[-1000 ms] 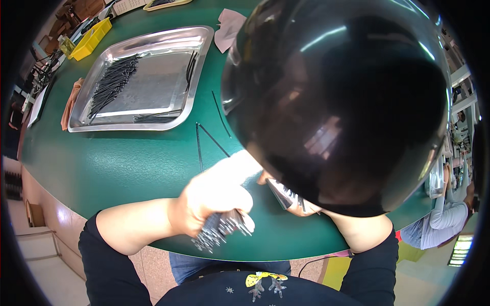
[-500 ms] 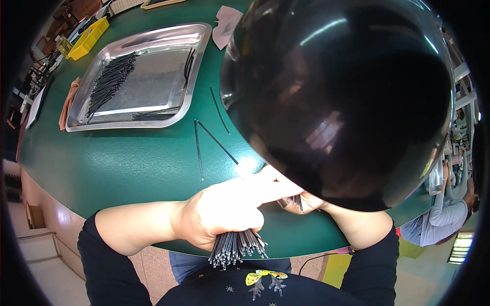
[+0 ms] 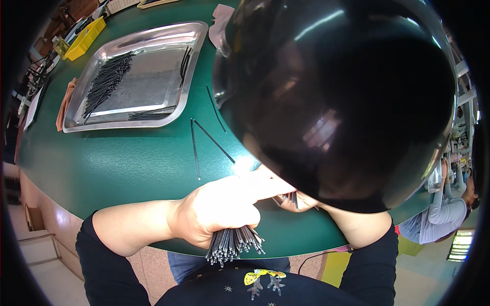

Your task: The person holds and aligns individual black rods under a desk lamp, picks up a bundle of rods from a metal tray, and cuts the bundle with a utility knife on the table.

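Low in the frame, the left hand (image 3: 219, 211) clamps a bundle of thin dark rods (image 3: 235, 242); the right hand (image 3: 298, 201), half hidden, pinches a few, seemingly sorting them above the green counter (image 3: 127, 163).

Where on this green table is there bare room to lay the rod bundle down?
Bare green table lies between the steel tray and the left hand, left of the loose rods. The tray middle is also bare. Crowded: near the loose rods and where both hands grip the rod bundle. A black dome hides the right side.

Single head view — looks steeply down, close over table edge (image 3: 127, 168).
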A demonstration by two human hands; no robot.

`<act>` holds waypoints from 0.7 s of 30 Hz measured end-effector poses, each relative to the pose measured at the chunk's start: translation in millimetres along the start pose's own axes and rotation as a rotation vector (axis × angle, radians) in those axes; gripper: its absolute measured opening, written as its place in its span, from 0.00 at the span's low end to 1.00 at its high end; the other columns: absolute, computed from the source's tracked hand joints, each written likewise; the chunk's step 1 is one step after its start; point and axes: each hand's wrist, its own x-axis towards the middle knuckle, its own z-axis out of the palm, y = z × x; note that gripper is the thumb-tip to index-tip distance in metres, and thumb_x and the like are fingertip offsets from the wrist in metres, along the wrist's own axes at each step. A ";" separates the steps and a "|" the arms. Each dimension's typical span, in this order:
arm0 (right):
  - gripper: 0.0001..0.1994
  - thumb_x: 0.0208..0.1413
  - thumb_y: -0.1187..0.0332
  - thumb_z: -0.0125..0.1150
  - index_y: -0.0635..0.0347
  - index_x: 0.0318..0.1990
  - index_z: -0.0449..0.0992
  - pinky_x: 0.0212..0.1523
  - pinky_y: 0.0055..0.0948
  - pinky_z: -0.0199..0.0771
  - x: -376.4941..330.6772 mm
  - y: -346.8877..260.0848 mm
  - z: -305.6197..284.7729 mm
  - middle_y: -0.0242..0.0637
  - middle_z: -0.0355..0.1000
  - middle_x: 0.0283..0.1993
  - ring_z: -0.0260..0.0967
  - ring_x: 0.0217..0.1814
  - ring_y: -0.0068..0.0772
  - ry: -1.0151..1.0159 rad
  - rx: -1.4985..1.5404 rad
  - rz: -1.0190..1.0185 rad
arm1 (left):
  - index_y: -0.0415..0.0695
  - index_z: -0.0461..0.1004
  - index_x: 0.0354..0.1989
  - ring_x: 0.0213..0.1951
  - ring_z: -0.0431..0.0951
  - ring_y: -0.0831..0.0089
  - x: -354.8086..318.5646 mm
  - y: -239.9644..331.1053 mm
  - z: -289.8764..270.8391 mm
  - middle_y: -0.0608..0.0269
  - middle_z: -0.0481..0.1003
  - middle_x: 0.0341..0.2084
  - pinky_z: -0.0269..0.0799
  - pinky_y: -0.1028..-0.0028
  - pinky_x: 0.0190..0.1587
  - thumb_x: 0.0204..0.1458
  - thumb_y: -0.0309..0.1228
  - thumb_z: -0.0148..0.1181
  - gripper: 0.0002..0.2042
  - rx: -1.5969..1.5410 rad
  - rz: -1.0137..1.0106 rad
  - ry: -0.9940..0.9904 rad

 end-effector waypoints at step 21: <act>0.19 0.53 0.62 0.46 0.63 0.49 0.62 0.40 0.24 0.63 21.0 -15.4 10.9 0.38 0.63 0.45 0.62 0.45 0.29 0.173 0.491 0.155 | 0.36 0.66 0.29 0.36 0.71 0.50 14.4 5.3 -6.5 0.41 0.69 0.34 0.66 0.63 0.36 0.37 0.27 0.62 0.13 0.043 0.000 0.014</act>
